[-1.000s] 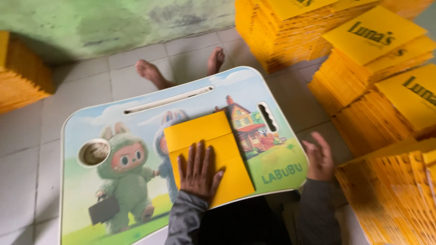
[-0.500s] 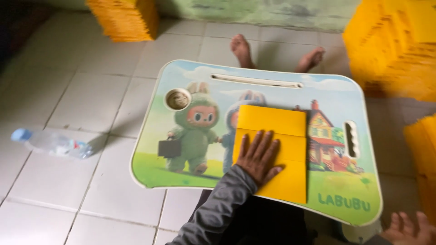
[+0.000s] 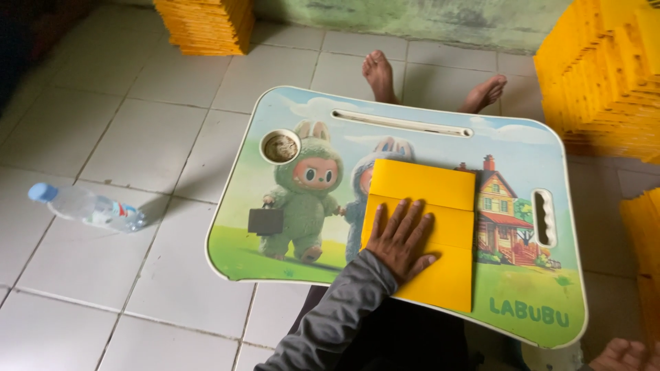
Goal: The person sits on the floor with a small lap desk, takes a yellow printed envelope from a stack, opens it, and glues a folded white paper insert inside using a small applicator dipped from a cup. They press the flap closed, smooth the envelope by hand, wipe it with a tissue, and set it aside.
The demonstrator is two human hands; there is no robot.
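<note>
My left hand [image 3: 400, 237] lies flat, fingers spread, on a yellow envelope [image 3: 440, 227] with its flap folded down. The envelope rests on a small lap table [image 3: 289, 137] printed with cartoon animals and a house. My right hand [image 3: 625, 356] shows only partly at the bottom right corner, low beside the table's edge; what it holds, if anything, is hidden. My two bare feet [image 3: 430, 82] stick out beyond the table's far edge.
Tall stacks of yellow envelopes stand at the right [image 3: 605, 75], top left [image 3: 206, 24] and far right edge [image 3: 643, 240]. A clear plastic water bottle [image 3: 86, 206] lies on the white tiled floor to the left. The table has a round cup hole [image 3: 280, 148].
The view has swung left, bringing the bottle and left floor into sight. My right hand has dropped from the table's right edge to the bottom corner. The left hand stays pressed on the envelope.
</note>
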